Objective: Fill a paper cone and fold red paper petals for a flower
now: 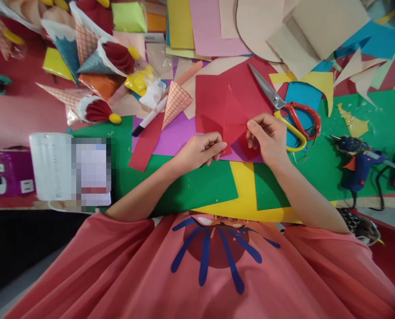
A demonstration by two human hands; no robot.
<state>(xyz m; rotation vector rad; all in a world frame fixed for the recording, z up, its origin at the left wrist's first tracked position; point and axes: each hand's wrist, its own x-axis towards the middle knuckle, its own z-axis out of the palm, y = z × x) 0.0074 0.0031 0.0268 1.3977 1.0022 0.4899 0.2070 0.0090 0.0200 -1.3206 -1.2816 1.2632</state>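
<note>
A pointed red paper piece [233, 122] is held between my two hands, over a larger red sheet [209, 95]. My left hand [205, 150] is closed, thumb and fingers pinching the lower left corner of the piece. At its right edge my right hand [267, 135] is closed too, pinching with thumb and forefinger. Scissors [277, 101] with one red and one yellow handle lie just beyond my right hand. Up and to the left of my left hand is a small checked cone [177, 103], beside a marker [149, 116] and a red strip [147, 148].
Several finished cone ice creams [99, 57] lie at the upper left. A blue glue gun [360, 164] stands on the right with its cord. Green sheets [190, 186] cover the near table. A phone [92, 173], its screen blurred, is at left. Beige paper offcuts [326, 31] spread across the back.
</note>
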